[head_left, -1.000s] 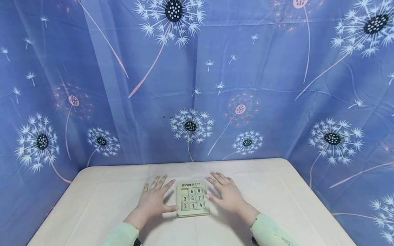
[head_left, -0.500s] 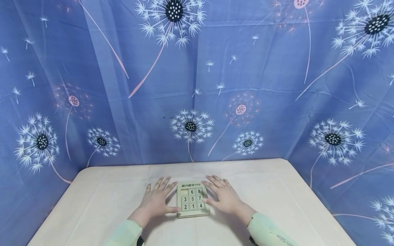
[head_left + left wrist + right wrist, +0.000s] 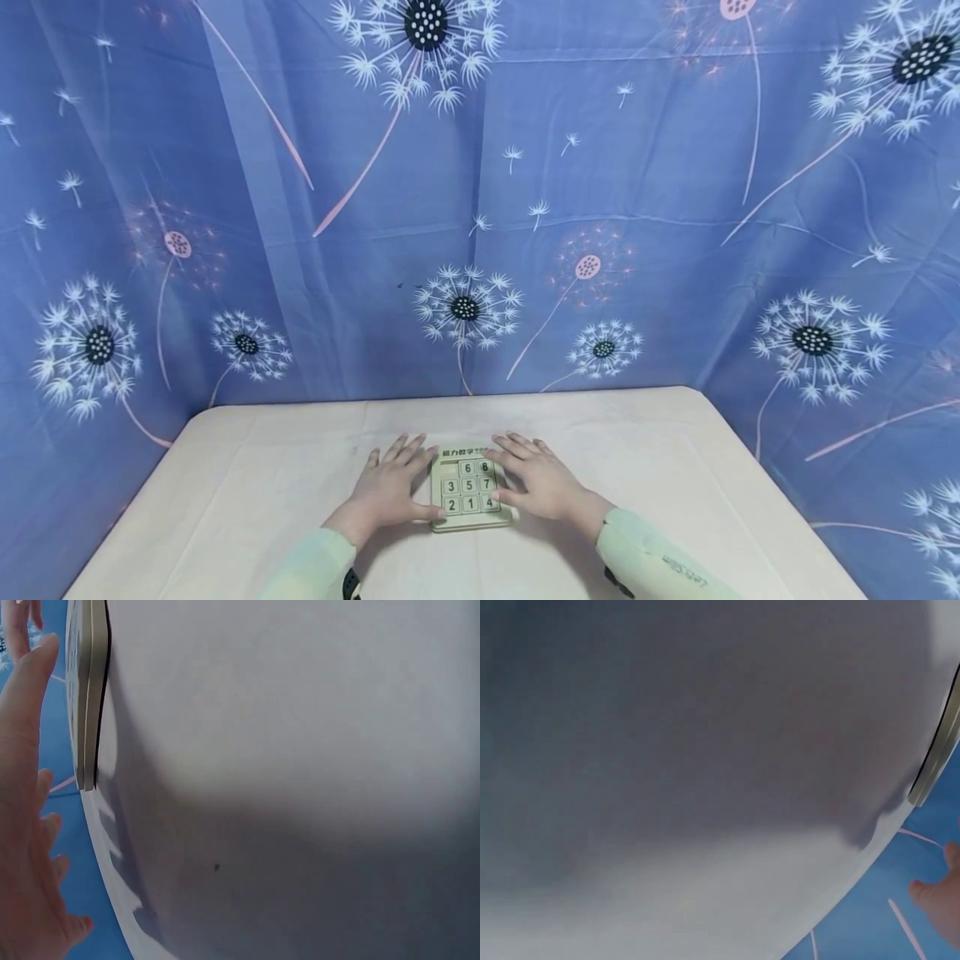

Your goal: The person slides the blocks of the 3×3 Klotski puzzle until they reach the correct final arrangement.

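A pale green number slide puzzle [image 3: 472, 522] lies flat on the table, its tiles reading 6, 8 over 3, 5, 7 over 2, 1, 4, with a gap at top left. My left hand [image 3: 392, 490] hovers at its left side, fingers spread, the thumb overlapping the lower left corner. On the other side my right hand [image 3: 546, 483] has its fingers spread, with thumb and fingertips overlapping the right edge. In the left wrist view the puzzle's side [image 3: 96, 697] shows as two layers, beside the left hand [image 3: 26, 802]. The right wrist view catches only its edge [image 3: 937, 746].
A cream cloth covers the table [image 3: 262, 475]. Blue dandelion-print curtains [image 3: 375, 333] hang behind it and along both sides. Shadows of the hands fall on the cloth.
Both hands have moved inward toward the puzzle, the left going right and the right going left, until they overlap its edges. The puzzle and its tiles stay as they were.
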Available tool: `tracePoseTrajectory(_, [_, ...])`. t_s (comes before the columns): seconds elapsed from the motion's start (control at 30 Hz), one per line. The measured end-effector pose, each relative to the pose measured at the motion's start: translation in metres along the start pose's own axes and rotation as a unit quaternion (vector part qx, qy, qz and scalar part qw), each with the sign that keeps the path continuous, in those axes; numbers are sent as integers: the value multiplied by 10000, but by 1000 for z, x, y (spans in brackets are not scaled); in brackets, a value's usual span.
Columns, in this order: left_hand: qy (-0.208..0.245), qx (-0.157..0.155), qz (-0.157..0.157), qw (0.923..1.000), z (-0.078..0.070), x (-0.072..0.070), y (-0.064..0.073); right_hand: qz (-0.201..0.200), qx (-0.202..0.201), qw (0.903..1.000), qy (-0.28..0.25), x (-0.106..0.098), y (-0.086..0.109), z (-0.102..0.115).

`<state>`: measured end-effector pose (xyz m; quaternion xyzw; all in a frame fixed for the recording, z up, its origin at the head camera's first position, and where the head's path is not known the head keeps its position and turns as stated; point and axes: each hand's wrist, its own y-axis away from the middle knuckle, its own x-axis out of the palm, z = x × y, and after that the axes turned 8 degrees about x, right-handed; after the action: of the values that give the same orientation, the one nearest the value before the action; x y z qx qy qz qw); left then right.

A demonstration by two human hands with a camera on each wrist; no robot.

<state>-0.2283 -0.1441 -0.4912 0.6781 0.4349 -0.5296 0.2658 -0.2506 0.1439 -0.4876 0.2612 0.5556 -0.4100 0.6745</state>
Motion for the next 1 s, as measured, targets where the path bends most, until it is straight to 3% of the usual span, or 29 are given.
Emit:
tracePoseTrajectory(0.53, [121, -21, 441, 9990, 1, 3, -6, 318, -98, 9992, 208, 11, -6, 2])
tracePoseTrajectory(1.0, [53, -32, 632, 9980, -3, 0, -8, 631, -58, 9976, 270, 12, -11, 5])
